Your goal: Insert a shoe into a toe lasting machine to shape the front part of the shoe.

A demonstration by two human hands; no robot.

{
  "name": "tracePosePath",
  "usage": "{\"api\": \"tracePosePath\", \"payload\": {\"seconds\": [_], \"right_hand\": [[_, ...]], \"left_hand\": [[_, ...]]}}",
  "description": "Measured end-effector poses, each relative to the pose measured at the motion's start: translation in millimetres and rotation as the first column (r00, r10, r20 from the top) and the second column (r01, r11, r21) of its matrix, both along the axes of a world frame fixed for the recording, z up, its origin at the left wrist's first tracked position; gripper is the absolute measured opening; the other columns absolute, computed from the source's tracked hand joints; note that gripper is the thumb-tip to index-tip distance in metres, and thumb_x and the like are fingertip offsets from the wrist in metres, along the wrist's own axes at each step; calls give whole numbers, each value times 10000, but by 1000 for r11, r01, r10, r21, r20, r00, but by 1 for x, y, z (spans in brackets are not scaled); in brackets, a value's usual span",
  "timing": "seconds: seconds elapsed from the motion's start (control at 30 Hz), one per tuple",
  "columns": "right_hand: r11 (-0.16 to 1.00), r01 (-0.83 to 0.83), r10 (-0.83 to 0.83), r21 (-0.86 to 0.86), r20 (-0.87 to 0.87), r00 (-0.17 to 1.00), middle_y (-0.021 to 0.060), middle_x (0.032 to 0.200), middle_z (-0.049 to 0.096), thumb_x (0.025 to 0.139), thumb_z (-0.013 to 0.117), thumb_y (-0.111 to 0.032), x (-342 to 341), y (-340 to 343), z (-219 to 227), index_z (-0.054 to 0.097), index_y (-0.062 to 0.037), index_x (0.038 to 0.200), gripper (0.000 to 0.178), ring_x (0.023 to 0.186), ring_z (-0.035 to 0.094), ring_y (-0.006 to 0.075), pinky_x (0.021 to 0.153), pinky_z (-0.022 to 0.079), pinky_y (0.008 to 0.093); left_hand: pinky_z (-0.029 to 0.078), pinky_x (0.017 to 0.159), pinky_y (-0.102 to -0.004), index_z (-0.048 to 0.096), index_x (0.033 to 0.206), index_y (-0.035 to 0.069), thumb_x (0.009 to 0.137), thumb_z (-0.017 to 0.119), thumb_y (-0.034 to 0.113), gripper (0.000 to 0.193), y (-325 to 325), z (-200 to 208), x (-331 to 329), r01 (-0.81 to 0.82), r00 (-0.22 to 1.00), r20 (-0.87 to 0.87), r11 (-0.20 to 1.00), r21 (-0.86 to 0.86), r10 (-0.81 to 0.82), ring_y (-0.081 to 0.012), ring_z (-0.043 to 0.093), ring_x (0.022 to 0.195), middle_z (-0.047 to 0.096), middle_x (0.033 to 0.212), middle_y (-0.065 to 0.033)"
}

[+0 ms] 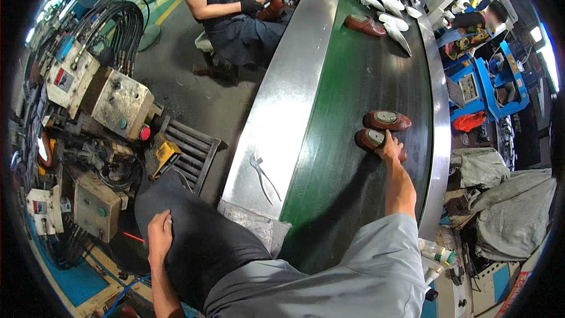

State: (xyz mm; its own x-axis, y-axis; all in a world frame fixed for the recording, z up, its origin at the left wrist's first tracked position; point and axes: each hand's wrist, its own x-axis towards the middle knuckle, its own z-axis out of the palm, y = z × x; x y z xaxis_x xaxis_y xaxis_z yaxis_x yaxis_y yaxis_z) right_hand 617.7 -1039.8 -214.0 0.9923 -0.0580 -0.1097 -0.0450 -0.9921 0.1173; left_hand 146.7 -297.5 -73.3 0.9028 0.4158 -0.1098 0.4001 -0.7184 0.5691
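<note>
On the green conveyor belt (341, 159) stand two reddish-brown leather shoes side by side, the far shoe (400, 120) and the near shoe (368, 137), pale lasts showing in their openings. My right hand (389, 148) reaches forward over the belt and is closed on the near shoe, covering part of it. My left hand (159, 232) rests against my dark-covered thigh, fingers loosely curled with nothing seen in them. Left of the belt, a pair of pincers (262, 176) lies on the metal ledge (285, 112).
Farther up the belt lie several white lasts (391, 5) and another brown shoe (364, 25). A seated co-worker (232, 17) in black gloves holds a brown shoe at the far left. Machinery with a red button (145, 132) stands on my left. Grey cloth covers (506, 212) lie right of the belt.
</note>
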Motion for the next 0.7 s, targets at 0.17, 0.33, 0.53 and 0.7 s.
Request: {"api": "tracePosePath", "payload": {"seconds": [0.17, 0.33, 0.53, 0.7], "right_hand": [[996, -74, 78, 56, -64, 995, 222, 1241, 715, 737, 965, -520, -49, 58, 40, 648, -20, 1248, 782, 1242, 623, 477, 1001, 557, 575], [742, 100, -230, 663, 111, 967, 257, 1258, 709, 729, 1006, -381, -174, 103, -1, 600, 35, 1316, 826, 1183, 674, 444, 1033, 553, 514], [629, 244, -403, 738, 42, 914, 229, 1206, 765, 784, 979, -302, -247, 171, 13, 593, 43, 1390, 797, 1162, 743, 359, 1032, 566, 443], [-239, 471, -184, 849, -516, 837, 178, 1414, 703, 921, 892, -384, -260, 203, 18, 561, 2, 1533, 796, 1274, 688, 351, 1131, 520, 491]], "left_hand": [[575, 924, -471, 744, 1240, -74, 999, 635, 8, 277, -7, 7, 15, -13, 1000, 4, 999, -30, 13, -431, 732, 1020, 751, 1078, -256], [587, 933, -469, 743, 1252, -55, 1003, 638, 43, 288, -24, -1, 60, 127, 977, 184, 985, -118, -104, -412, 751, 1033, 768, 1113, -235], [592, 926, -434, 734, 1285, -47, 1011, 651, 19, 294, -69, -1, 72, 193, 960, 259, 923, -333, -108, -388, 760, 1041, 773, 1109, -221], [582, 1006, -397, 693, 1403, -41, 1046, 654, 61, 373, -74, -6, 69, 252, 961, 222, 846, -471, -163, -307, 766, 1155, 784, 1248, -216]]}}
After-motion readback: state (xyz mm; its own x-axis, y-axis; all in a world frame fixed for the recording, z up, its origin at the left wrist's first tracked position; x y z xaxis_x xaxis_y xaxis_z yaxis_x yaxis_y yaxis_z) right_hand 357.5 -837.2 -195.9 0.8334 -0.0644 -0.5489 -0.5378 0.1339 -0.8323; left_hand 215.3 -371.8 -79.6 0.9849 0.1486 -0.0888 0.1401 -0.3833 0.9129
